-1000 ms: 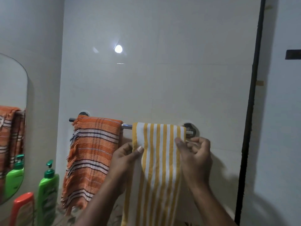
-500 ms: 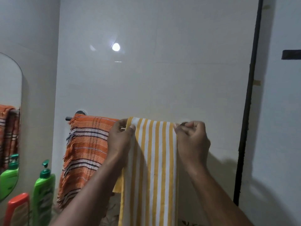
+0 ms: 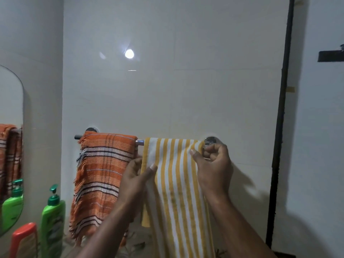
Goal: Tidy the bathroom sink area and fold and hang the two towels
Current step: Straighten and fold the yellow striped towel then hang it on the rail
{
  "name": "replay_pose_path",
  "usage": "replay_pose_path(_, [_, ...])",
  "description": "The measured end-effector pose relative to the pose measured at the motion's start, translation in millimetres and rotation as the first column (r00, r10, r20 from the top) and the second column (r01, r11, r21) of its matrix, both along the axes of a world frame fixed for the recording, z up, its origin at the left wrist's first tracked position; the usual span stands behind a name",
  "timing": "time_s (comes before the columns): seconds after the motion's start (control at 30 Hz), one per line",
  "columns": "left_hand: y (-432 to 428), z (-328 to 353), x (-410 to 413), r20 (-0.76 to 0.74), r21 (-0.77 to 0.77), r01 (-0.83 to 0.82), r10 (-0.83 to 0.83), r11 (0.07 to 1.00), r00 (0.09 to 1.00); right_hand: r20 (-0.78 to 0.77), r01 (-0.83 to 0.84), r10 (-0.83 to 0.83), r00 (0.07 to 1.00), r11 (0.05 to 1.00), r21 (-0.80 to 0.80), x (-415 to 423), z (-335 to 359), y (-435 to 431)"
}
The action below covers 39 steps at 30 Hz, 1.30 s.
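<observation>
At the rail [image 3: 139,142] — left hand [image 3: 135,176], right hand [image 3: 213,165], both pinch-tight on striped towel [image 3: 176,190] — bottle [image 3: 53,216] label blurred

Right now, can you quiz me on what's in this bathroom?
1. True or false: the orange towel hangs on the rail.
2. Which towel do the left hand and right hand pinch? A: orange towel. B: yellow towel.
3. Fill in: the green bottle stands to the ___ of the orange towel.
Key: 1 true; 2 B; 3 left.
</observation>
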<state>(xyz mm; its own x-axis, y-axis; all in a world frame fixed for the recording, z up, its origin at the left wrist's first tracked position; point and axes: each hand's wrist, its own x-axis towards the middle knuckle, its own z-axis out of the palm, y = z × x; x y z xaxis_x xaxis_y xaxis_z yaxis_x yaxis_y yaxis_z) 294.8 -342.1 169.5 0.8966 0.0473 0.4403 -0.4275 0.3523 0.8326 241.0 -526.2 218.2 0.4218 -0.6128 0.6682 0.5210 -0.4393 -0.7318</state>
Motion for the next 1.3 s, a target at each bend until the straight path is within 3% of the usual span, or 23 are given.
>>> replay_pose_path(0.13, [-3.3, 25.6, 5.3, 0.11, 0.022, -0.088, 0.085, 0.996, 0.99, -0.039, -0.006, 0.007, 0.999, 1.0, 0.025, -3.4, -9.6, 1.7])
replay_pose_path(0.27, [-3.1, 49.6, 11.7, 0.102, 0.065, -0.124, 0.117, 0.99, 0.988, -0.073, -0.041, 0.041, 0.996, 0.999, 0.003, -2.4, -23.6, 2.9])
replay_pose_path(0.47, [1.6, 67.6, 20.2, 0.142, 0.153, -0.215, 0.194, 0.965, 0.971, -0.062, -0.007, 0.005, 0.998, 1.0, -0.03, 1.6, 22.4, -0.2])
replay_pose_path(0.6, [-2.4, 76.0, 14.4, 0.177, 0.171, -0.299, 0.269, 0.939, 0.947, -0.085, -0.013, 0.011, 0.996, 1.0, -0.023, 3.3, 15.6, -2.0])
replay_pose_path(0.8, [3.7, 83.4, 9.5, 0.252, 0.282, -0.236, 0.166, 0.93, 0.953, -0.026, -0.087, 0.087, 0.996, 0.996, 0.004, 1.9, 5.2, -3.7])
replay_pose_path(0.87, [3.6, 88.3, 11.1, 0.247, 0.364, -0.271, 0.188, 0.891, 0.951, -0.011, -0.083, 0.083, 0.996, 0.996, -0.01, 2.0, 13.4, -7.1])
replay_pose_path(0.97, [-3.0, 83.7, 7.6, 0.308, 0.453, -0.447, 0.335, 0.771, 0.89, -0.03, -0.041, 0.04, 0.999, 0.998, -0.037, 3.8, 15.8, -10.6])
replay_pose_path(1.03, [-9.9, 71.9, 3.3, 0.389, 0.404, -0.559, 0.417, 0.725, 0.822, -0.054, -0.019, 0.017, 0.998, 0.999, -0.039, 4.5, 8.2, -12.5])
replay_pose_path(1.13, [-16.1, 51.3, -3.4, 0.428, 0.253, -0.594, 0.462, 0.764, 0.777, -0.056, -0.017, 0.015, 0.998, 1.0, -0.026, 3.8, -5.9, -16.3])
replay_pose_path(1.3, [-11.8, 15.6, -1.4, 0.258, 0.107, -0.368, 0.331, 0.924, 0.907, -0.087, -0.186, 0.187, 0.978, 0.982, 0.019, 1.6, -26.1, -19.3])
